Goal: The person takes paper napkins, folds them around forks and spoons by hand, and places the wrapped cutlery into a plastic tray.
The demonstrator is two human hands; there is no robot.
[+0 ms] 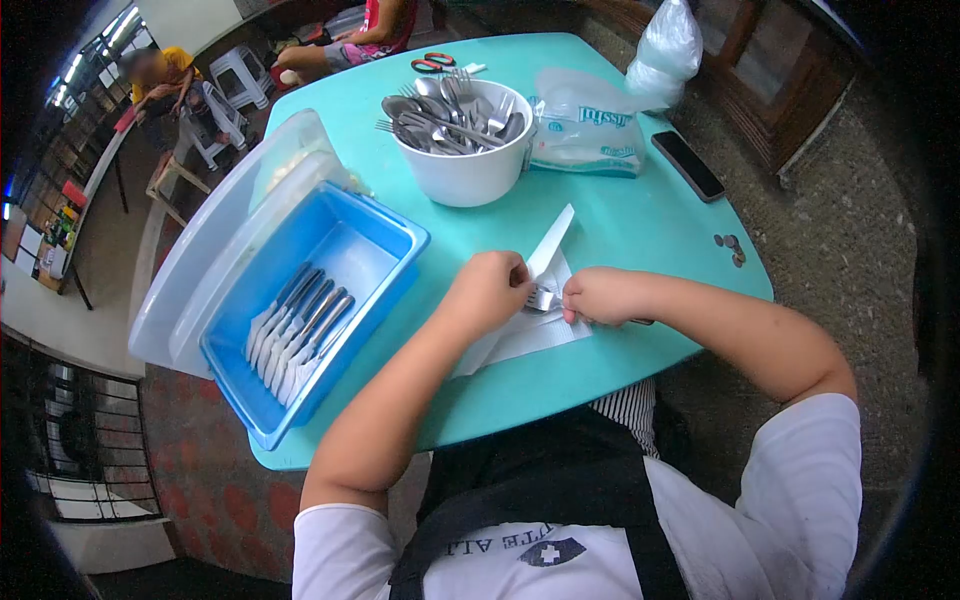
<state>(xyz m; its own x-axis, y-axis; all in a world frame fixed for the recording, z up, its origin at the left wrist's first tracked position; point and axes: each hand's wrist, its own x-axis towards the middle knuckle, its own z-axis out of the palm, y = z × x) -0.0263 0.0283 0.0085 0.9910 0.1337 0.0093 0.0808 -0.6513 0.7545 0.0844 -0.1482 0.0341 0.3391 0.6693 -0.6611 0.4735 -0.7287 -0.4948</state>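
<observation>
Near the front of the turquoise table, my left hand point(492, 290) pinches the edge of a white paper napkin point(535, 338) beside a fork head point(542, 299). My right hand point(602, 296) is closed around the fork's handle, which sticks out past the palm. A folded corner of the napkin points up and away between the hands. To the left, a blue tray point(385, 225) holds several utensils point(300, 330) with their lower ends wrapped in white napkins. Behind my hands stands a white bowl point(468, 178) full of loose forks and spoons.
A plastic napkin pack point(590, 140), a phone point(687, 165), coins point(737, 249) and red-handled scissors point(434, 63) lie on the table point(640, 235). A tied plastic bag point(665, 55) stands at the back right. Clear containers point(190, 270) flank the tray. Two people sit beyond.
</observation>
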